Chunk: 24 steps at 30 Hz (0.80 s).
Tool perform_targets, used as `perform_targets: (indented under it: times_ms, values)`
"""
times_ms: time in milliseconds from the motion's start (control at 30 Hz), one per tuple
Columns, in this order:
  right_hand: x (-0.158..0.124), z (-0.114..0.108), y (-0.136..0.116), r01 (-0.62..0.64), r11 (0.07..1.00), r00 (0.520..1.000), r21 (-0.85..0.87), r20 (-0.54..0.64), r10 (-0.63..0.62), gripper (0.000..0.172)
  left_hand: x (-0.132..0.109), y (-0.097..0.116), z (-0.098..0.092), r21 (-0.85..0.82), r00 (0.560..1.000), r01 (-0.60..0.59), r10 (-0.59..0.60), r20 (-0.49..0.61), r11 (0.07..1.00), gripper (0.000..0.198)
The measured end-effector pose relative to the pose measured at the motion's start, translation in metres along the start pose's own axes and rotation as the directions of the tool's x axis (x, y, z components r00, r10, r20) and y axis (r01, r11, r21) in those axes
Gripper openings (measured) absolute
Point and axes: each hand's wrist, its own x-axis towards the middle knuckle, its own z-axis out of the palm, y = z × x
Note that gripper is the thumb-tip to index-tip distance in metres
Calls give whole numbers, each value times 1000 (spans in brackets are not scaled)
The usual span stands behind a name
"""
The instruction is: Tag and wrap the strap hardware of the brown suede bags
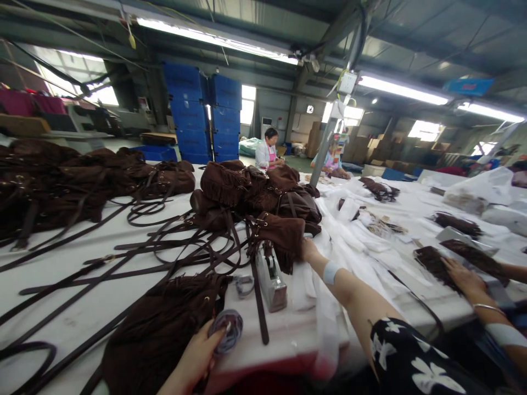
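Observation:
My left hand (197,354) comes up from the bottom edge, its fingers closed round a small greyish roll (230,329) that looks like tape. It rests against a dark brown fringed suede bag (160,329) lying at the near edge of the white table (82,307). A tape dispenser (272,280) stands just beyond the roll. My right hand is out of the picture. At the right, a co-worker in a black flowered sleeve (411,356) has one hand (308,249) on another fringed bag (280,236) and the other hand (461,274) on a brown piece.
Long brown straps (135,252) trail across the table. Heaps of brown bags lie at the left (61,181) and in the middle (255,189). White wrapping (362,241) covers the right side. A metal pole (325,148) rises from the table. Two people sit far behind, beside blue crates (201,115).

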Motion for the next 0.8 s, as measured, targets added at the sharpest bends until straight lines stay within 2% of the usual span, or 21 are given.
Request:
perform_targets:
  times_ms: [167,267,400,533,700,800]
  values:
    - [-17,-12,28,-67,996,998,-54,16,68,32,2,-2,0,-13,1000,-9,10,14,1000,70]
    - [-37,-18,46,-173,985,985,-26,11,174,30,1,-4,-1,-19,999,-25,26,27,999,69]
    - [-73,-21,62,-336,938,942,80,21,335,24,0,-8,-3,-16,999,-32,32,25,999,69]
    - [-105,-17,55,-417,874,904,249,16,427,24,3,-15,-3,-41,999,-48,48,3,998,67]
    - [-128,-10,26,-393,795,899,462,11,439,21,6,-17,-4,-62,1000,5,-3,23,998,74]
    - [-137,-17,19,-370,748,875,551,-64,480,27,3,-10,-6,-71,999,19,-17,33,997,73]
